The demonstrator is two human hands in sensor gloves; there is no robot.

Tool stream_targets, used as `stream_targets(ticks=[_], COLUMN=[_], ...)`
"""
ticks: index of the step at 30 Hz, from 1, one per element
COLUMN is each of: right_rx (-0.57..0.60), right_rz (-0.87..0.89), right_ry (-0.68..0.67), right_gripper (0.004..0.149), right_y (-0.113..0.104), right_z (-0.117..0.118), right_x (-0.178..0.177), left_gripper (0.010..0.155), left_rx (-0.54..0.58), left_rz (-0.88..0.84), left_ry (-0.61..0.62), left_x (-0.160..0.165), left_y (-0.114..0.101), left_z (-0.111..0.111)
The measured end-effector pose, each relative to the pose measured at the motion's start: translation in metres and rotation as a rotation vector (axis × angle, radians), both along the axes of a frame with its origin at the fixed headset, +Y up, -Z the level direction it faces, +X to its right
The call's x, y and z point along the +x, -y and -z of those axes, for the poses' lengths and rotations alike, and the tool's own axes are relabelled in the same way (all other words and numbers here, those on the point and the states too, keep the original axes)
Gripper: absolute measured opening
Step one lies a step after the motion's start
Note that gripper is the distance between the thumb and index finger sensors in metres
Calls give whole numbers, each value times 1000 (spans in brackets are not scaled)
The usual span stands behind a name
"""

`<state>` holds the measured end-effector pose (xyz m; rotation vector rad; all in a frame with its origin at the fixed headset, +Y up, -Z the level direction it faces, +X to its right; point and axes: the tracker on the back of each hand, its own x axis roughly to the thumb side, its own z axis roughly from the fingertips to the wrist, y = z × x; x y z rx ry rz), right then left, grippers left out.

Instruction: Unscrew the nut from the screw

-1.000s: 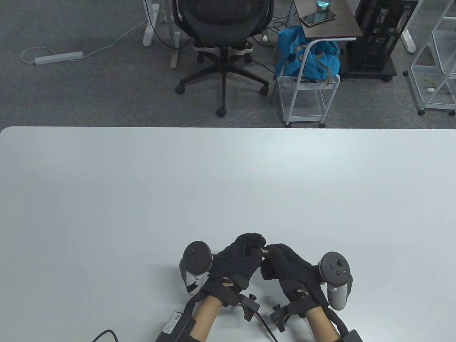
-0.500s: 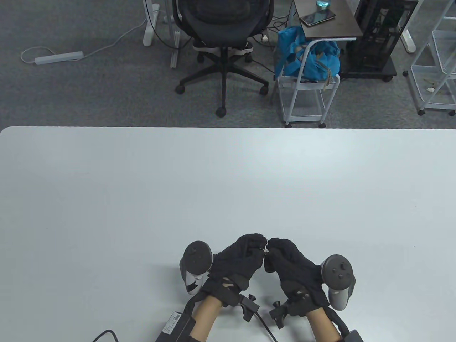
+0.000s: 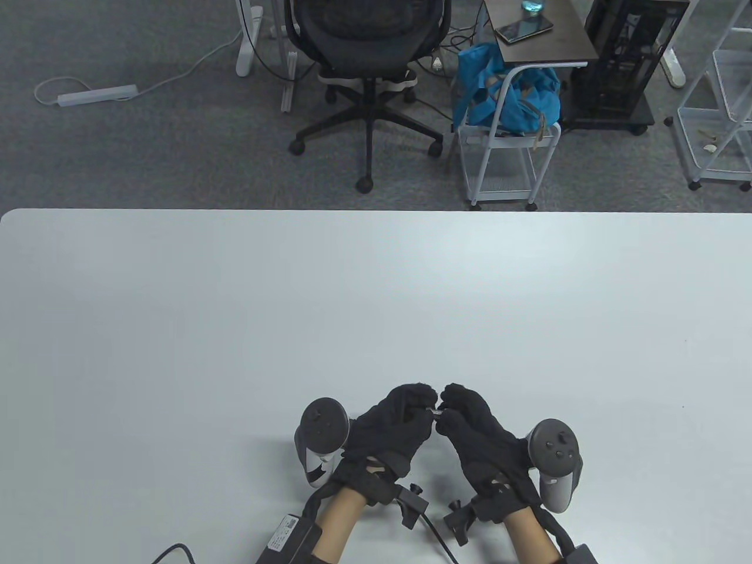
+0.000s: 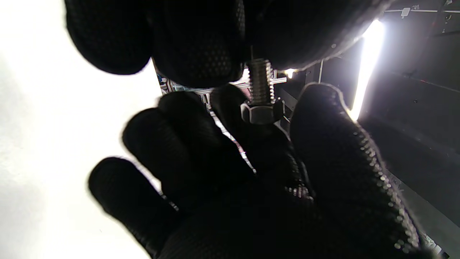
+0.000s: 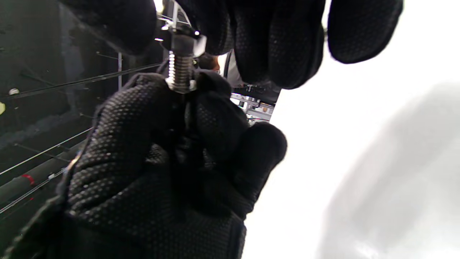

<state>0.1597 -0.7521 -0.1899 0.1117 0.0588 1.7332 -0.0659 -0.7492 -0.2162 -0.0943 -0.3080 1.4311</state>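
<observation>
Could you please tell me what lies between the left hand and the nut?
Only bare thread of the screw separates the left hand from the nut, clearest in the left wrist view.

My gloves: black knit cloth, matt, palms and fingers [image 5: 118,118] studded with small grippy dots. Screw [image 4: 261,81] pinched between my fingertips: bare metal, silvery, shiny ridged thread. Nut [image 4: 259,113] on it: same bright metal, smooth flat faces. Table [image 3: 376,294] under my hands: pale, smooth, matt. Trackers [image 3: 322,432] on my hand backs: grey matt plastic.
</observation>
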Motion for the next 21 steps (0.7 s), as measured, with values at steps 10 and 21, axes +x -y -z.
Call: stream_targets(ticks=[10, 21], right_rx=[10, 104], right_rz=[5, -30], right_ry=[-13, 19], right_gripper=[57, 53], right_y=[-2, -10], right_z=[1, 0], right_x=[-1, -1], left_gripper=[48, 48], left_rx=[5, 6], left_rz=[5, -5], left_ry=[0, 5], left_x=[0, 0], left_y=[0, -1], left_z=[0, 0])
